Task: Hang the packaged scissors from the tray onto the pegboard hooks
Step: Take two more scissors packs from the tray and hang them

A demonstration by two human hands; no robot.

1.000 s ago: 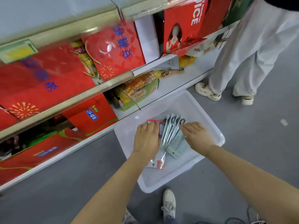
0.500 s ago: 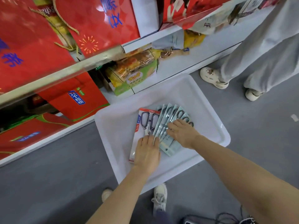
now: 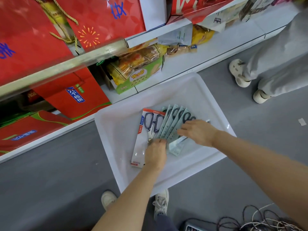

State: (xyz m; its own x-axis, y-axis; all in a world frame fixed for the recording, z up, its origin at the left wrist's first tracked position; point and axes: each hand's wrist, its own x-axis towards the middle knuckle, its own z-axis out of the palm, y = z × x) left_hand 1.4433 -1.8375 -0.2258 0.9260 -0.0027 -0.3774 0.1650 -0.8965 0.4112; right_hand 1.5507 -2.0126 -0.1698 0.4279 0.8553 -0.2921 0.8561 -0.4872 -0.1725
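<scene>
A white plastic tray [image 3: 116, 130] sits on the grey floor in front of a shelf. Inside it lies one scissors pack with a red-edged card [image 3: 150, 124], face up. To its right, several grey-green scissors packs [image 3: 173, 120] are fanned out, overlapping. My left hand [image 3: 155, 154] rests fingers-down on the lower end of the red-edged pack and the base of the fan. My right hand [image 3: 198, 132] lies flat on the fanned packs, fingers spread and pointing left. No pegboard or hooks are in view.
Store shelves with red gift boxes [image 3: 73, 97] and a snack box [image 3: 138, 72] border the tray's far side. Another person's legs and shoes [image 3: 240, 75] stand at the right. My own shoes [image 3: 160, 202] are below the tray, with tangled cables [image 3: 260, 220] bottom right.
The view tilted down and closer to the tray. My left hand slid back, uncovering the red-edged pack. My right hand spread the grey-green packs into a wider fan.
</scene>
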